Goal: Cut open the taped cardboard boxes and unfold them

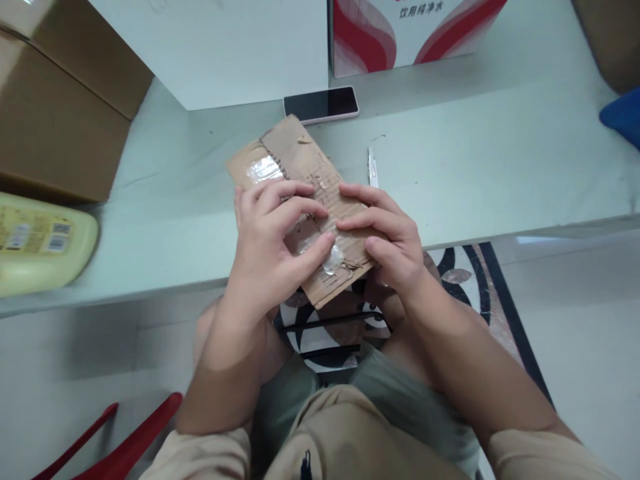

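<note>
A flat, folded piece of brown cardboard [295, 148] lies at a slant over the table's front edge, its near corner jutting past it. Its surface is torn and creased, with shiny clear tape near the far left and near end. My left hand [263, 243] holds its left side, with bent fingers and thumb pressed on top. On the right edge, my right hand [393, 233] grips the cardboard with curled fingertips resting on the upper face. Beyond the right hand lies a slim silvery tool [373, 167], possibly a utility knife. The cardboard's underside is hidden.
A phone [321, 105] rests on the pale green table [475, 147] before a white box [240, 53]. At the back stands a red-and-white carton [410, 37]. Brown boxes [60, 120] and a yellow bottle [45, 243] are left; a blue object [623, 119] is far right.
</note>
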